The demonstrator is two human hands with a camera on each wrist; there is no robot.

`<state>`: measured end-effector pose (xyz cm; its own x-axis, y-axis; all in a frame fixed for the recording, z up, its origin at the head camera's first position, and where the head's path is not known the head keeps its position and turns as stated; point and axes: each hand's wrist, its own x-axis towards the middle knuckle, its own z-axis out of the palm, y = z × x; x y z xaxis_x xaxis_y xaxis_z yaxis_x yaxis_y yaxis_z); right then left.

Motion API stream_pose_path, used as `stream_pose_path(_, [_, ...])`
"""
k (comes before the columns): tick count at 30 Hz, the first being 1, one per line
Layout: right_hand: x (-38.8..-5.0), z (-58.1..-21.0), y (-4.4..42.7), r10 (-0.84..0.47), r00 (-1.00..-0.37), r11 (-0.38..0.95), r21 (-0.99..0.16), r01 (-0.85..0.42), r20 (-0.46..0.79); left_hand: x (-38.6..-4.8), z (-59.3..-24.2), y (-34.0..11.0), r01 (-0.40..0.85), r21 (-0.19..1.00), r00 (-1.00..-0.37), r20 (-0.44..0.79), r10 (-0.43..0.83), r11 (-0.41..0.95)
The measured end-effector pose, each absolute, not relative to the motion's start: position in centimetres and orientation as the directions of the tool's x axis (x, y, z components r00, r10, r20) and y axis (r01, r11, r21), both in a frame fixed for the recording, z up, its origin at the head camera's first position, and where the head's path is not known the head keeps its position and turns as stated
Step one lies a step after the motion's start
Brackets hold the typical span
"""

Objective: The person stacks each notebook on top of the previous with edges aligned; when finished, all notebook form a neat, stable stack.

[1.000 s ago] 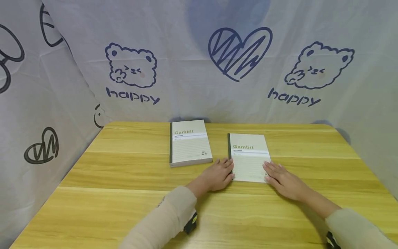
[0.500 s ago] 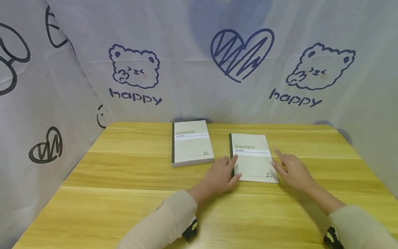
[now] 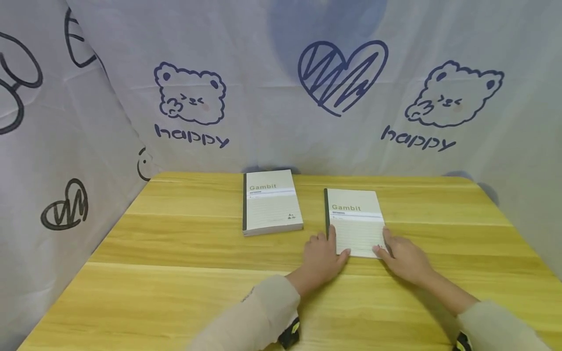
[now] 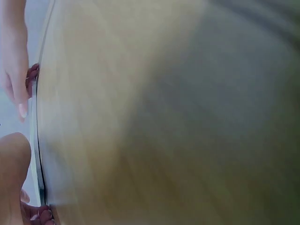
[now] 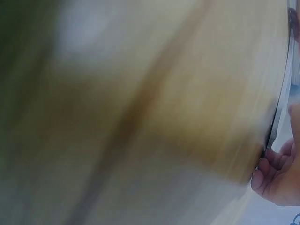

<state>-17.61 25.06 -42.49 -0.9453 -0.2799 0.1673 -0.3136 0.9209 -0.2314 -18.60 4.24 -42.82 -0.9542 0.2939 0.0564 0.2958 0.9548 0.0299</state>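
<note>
A pale notebook (image 3: 357,231) with a dark spine and the word "Gambit" lies flat on the wooden table, right of centre. My left hand (image 3: 322,256) holds its lower left corner, the thumb over the front edge and the index finger along the spine. At the lower right side, my right hand (image 3: 406,258) pinches the notebook with its thumb on the cover. Curled fingers of the right hand (image 5: 281,176) show at the edge in the right wrist view. In the left wrist view, fingertips of the left hand (image 4: 14,164) meet the edge at the bottom.
A thicker stack of matching notebooks (image 3: 272,204) lies to the left of the held one, with a gap between. Behind the wooden table (image 3: 175,292) hangs a white cloth (image 3: 263,117) printed with bears and hearts. Another cloth side hangs at the left.
Both hands lay flat at the notebook's sides, then lifted their fingers. Now the left hand has slid toward the front corner and both hands grip the notebook, which stays nearly in place.
</note>
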Motion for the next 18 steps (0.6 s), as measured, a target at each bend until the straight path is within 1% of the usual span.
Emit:
stream_pose_path(4, [-17.7, -42.6, 24.5, -0.272, -0.947, 0.925, -0.225, -0.307, 0.173, -18.5, -42.7, 5.0, 0.288, -0.032, -0.956, 0.053, 0.289, 0.957])
stream_pose_path(6, [-17.7, -42.6, 24.3, -0.267, -0.948, 0.928, -0.220, -0.302, 0.173, -18.5, -42.7, 5.2, 0.288, -0.027, -0.956, 0.048, 0.289, 0.957])
stream_pose_path(8, [-17.7, -42.6, 24.1, -0.262, -0.951, 0.931, -0.215, -0.294, 0.165, -18.6, -42.7, 5.3, 0.280, 0.025, -0.959, 0.049, 0.278, 0.960])
stream_pose_path(12, [-17.7, -42.4, 23.8, -0.253, -0.955, 0.939, -0.201, -0.281, 0.152, -18.8, -42.7, 5.0, 0.267, 0.184, -0.963, 0.075, 0.258, 0.946])
stream_pose_path(16, [-17.6, -42.3, 23.7, -0.252, -0.957, 0.939, -0.204, -0.278, 0.145, -18.9, -42.6, 4.3, 0.305, 0.312, -0.951, 0.142, 0.273, 0.900])
stream_pose_path(18, [-17.5, -42.2, 23.8, -0.255, -0.957, 0.935, -0.217, -0.280, 0.139, -19.0, -42.6, 3.9, 0.330, 0.396, -0.942, 0.187, 0.277, 0.857])
